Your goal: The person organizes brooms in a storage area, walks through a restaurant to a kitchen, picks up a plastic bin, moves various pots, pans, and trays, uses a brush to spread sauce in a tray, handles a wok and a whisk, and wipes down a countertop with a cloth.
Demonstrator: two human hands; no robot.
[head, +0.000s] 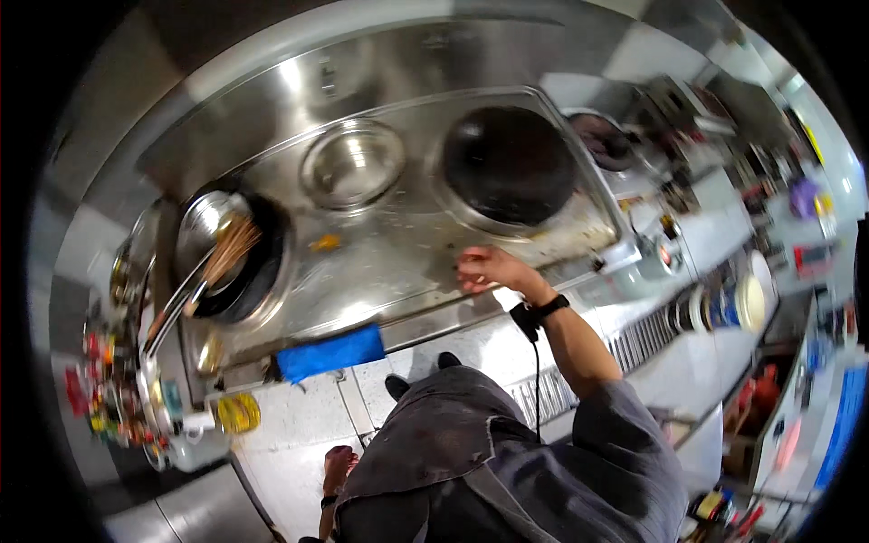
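Observation:
My right hand is over the front edge of a stainless steel cooking range, fingers curled loosely, with nothing seen in it. Behind it a large dark wok covers the right burner. My left hand hangs low beside my apron, its fingers partly hidden; I see nothing in it. At the range's left, a metal bowl sits in another dark wok, with a bamboo wok brush and long-handled utensils lying across. A round metal basin lies between the woks.
A blue cloth hangs on the range's front edge. Bottles and seasonings crowd the left side, near a container of yellow liquid. White buckets stand at right, by a floor drain grate. An orange food scrap lies on the range.

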